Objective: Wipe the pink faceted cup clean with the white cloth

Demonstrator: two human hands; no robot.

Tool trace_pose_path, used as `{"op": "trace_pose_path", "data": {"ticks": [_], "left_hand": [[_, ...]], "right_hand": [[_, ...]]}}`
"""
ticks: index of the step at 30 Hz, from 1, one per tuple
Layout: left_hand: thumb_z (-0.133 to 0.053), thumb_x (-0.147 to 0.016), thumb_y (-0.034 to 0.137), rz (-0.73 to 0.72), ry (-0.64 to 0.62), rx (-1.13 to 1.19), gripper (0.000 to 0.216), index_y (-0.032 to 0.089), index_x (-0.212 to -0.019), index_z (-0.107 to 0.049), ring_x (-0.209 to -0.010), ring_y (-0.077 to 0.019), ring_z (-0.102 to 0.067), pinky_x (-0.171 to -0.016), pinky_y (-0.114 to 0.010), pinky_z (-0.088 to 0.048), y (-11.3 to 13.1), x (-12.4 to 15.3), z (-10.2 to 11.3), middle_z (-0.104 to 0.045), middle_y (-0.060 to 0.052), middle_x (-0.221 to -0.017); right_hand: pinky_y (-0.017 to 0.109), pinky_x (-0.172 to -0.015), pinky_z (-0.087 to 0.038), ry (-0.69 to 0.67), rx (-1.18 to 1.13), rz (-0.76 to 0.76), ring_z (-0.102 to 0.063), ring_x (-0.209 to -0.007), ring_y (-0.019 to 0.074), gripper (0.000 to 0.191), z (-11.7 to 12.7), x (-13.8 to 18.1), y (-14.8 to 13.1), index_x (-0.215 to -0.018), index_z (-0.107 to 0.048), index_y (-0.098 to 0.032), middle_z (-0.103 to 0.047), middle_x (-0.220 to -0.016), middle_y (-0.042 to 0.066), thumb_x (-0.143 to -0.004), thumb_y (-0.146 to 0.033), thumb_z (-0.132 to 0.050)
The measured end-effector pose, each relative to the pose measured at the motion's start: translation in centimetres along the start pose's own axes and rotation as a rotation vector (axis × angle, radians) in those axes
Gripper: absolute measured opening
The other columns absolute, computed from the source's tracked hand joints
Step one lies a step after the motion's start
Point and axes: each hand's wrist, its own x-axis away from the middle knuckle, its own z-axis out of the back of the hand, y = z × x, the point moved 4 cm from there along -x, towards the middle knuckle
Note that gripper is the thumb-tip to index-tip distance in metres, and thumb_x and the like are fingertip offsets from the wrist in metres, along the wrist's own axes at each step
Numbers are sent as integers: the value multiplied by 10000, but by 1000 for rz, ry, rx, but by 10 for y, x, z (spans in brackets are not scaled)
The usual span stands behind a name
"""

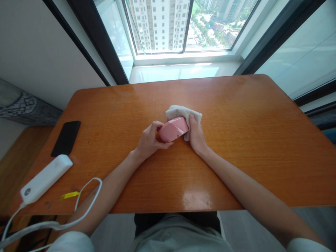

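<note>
A pink computer mouse (pixel 173 128) is held just above the middle of an orange wooden table (pixel 236 140). My left hand (pixel 150 140) grips its near left end, fingers curled round it. My right hand (pixel 196 135) is closed on a white cloth (pixel 178 112) and presses it against the mouse's right end. Part of the cloth sticks out behind the mouse, and the rest is hidden under my right hand.
A black phone (pixel 66 138) lies flat at the table's left side. A white power bank (pixel 45 179) with a white cable (pixel 84 204) and a yellow tag (pixel 68 195) sits at the near left corner. A window stands beyond the far edge.
</note>
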Motion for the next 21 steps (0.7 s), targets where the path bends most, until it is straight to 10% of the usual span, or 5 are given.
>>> {"op": "trace_pose_path", "data": {"ticks": [4, 11, 21], "left_hand": [[-973, -747, 472, 6, -15, 9, 626, 253, -1172, -569, -886, -206, -718, -801, -328, -560, -1, 0, 0, -751, -27, -1064], [-904, -824, 627, 5, -20, 24, 601, 240, -1151, -579, -812, -210, -716, -706, -348, -592, -5, 3, 0, -755, -21, -992], [-809, -930, 635, 13, -15, 14, 491, 243, -1143, -605, -873, -269, -788, -730, -407, -672, -8, 4, -1, -757, -32, -993]], "right_hand": [[469, -975, -639, -19, 108, 309, -768, -1058, 290, 575, -2, 5, -10, -1195, -758, -261, -815, -1064, 73, -1137, -682, -370], [686, -1329, -407, -193, 491, 958, -535, -1583, 394, 664, -13, 30, -43, -1720, -432, -323, -610, -1675, 99, -1089, -475, -573], [655, -1386, -335, -262, 616, 1031, -568, -1567, 379, 695, -22, 41, -52, -1744, -404, -333, -635, -1665, 55, -1089, -500, -566]]}}
